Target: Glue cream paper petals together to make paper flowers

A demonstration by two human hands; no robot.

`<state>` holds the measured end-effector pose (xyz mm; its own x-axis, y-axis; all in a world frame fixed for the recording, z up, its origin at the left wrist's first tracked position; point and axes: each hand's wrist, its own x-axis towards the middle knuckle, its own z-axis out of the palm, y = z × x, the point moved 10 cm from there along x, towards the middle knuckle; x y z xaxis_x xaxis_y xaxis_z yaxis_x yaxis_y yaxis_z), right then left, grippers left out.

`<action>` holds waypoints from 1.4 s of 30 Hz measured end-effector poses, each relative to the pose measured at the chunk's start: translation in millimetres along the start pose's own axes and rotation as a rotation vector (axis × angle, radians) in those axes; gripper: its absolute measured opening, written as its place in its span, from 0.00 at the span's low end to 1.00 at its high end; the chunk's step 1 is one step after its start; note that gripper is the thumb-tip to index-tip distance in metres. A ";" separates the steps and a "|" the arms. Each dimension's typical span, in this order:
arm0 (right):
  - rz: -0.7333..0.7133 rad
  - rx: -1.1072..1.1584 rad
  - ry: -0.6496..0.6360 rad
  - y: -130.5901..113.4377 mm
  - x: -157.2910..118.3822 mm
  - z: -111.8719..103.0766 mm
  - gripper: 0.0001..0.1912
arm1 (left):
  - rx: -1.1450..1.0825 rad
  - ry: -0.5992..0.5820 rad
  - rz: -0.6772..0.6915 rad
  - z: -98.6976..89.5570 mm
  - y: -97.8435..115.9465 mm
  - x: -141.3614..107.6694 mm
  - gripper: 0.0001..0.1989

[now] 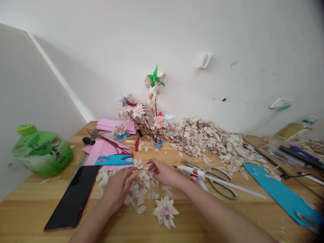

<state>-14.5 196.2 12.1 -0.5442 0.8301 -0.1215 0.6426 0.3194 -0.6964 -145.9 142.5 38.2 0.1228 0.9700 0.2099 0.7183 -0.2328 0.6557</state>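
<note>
Loose white petals [138, 195] lie scattered over the wooden table [126, 226] between and around my hands. On their left side, my left hand [120, 185] rests low over the petals with its fingers loosely stretched; I see nothing held in it. My right hand [163, 172] reaches in from the other side, fingers bent and spread apart, close above the petals. A finished-looking flower of pointed white petals with a pink centre [165, 212] lies below my right wrist. Beside my right forearm are a white glue gun [191, 171] and large scissors [217, 179].
A phone [73, 197] and green bottle [43, 152] are at left. Behind stand handmade flowers [138, 110], pink sheets [115, 125] and a blue cut piece [113, 160]. A big heap of dry petals [207, 141] lines the wall; a blue sheet [280, 192] lies right.
</note>
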 end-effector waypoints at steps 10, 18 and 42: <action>0.013 0.033 -0.022 13.7 5.1 -6.5 0.27 | -0.005 -0.075 0.028 12.6 0.4 -3.4 0.18; 0.008 -0.159 0.038 1.9 1.2 -16.2 0.24 | -0.001 -0.091 0.080 9.3 6.4 -0.8 0.18; -0.020 0.247 0.128 18.9 8.1 -25.9 0.23 | -0.233 0.171 -0.084 -7.3 -16.1 0.3 0.10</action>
<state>7.1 220.8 16.3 -0.4726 0.8809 -0.0262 0.4730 0.2285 -0.8509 -162.4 146.0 32.9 -0.0617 0.9654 0.2535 0.5417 -0.1810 0.8208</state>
